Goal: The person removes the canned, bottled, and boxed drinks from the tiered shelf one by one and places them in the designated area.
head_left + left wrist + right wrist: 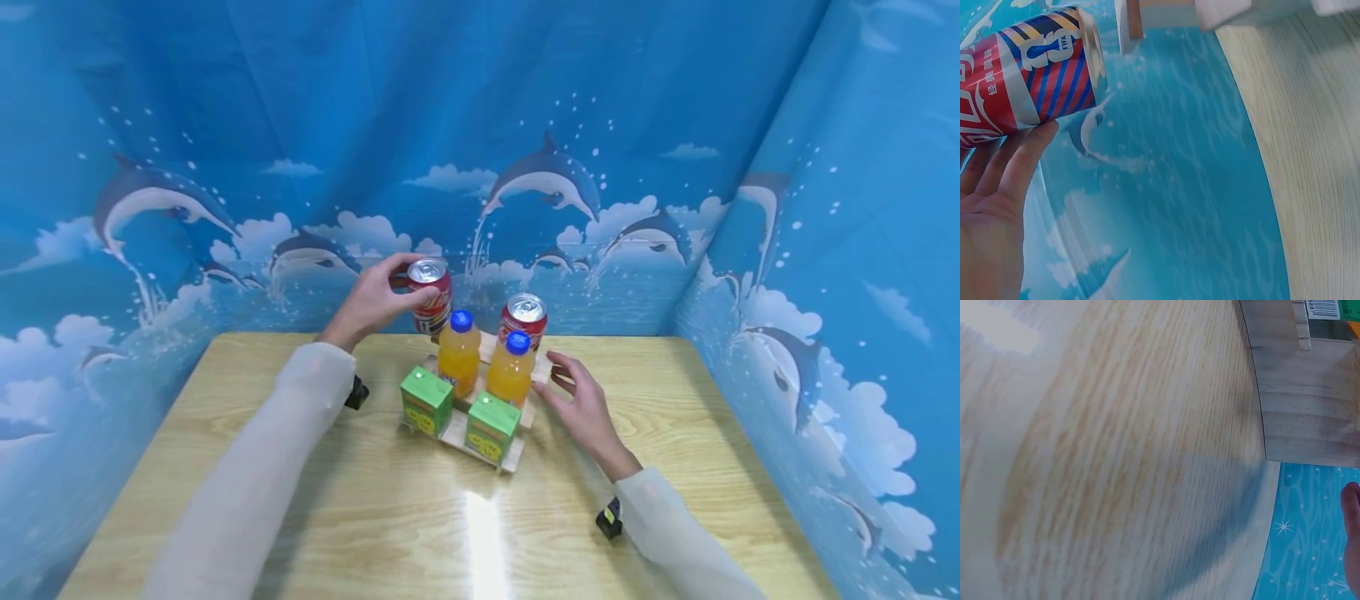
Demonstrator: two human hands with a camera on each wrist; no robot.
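The left hand curls thumb and fingers round the red can, held at the back left end of the wooden rack; best keep it upright and the rack still. The right hand has thumb and fingers apart at the rack's right edge, whether gripping I cannot tell. The can reads "FIFA" and "经典美味"

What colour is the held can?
Red can with blue diagonal stripes; left wrist view shows it best.

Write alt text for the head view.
The left hand grips a red can at the back left of a stepped wooden rack; the right hand is at its right side. On the rack stand another red can, two orange bottles and two green cartons.
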